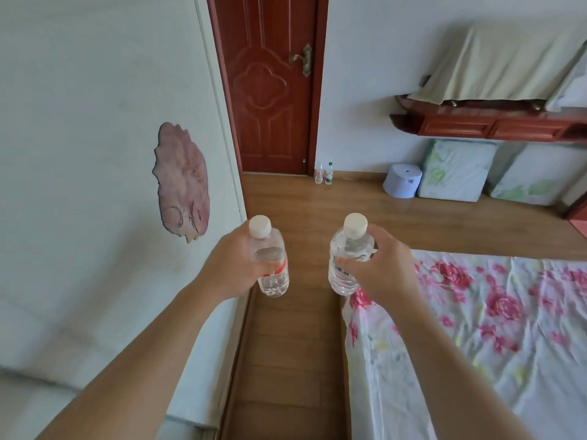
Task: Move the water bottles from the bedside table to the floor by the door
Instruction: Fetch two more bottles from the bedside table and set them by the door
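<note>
My left hand point(230, 265) grips a clear water bottle with a white cap and a red label point(270, 249), held upright over the wooden floor. My right hand point(378, 268) grips a second clear bottle with a white cap point(347, 246), also upright, beside the bed corner. Far ahead, two small water bottles point(324, 174) stand on the floor just right of the dark red door point(270, 90), which is closed. The bedside table is out of view.
A narrow strip of wooden floor point(286, 360) runs between a white wardrobe wall point(111, 185) on the left and a bed with a rose-print sheet point(476, 328) on the right. A pale blue stool point(401, 181), cushions and a red wall shelf point(489, 125) stand at the far right.
</note>
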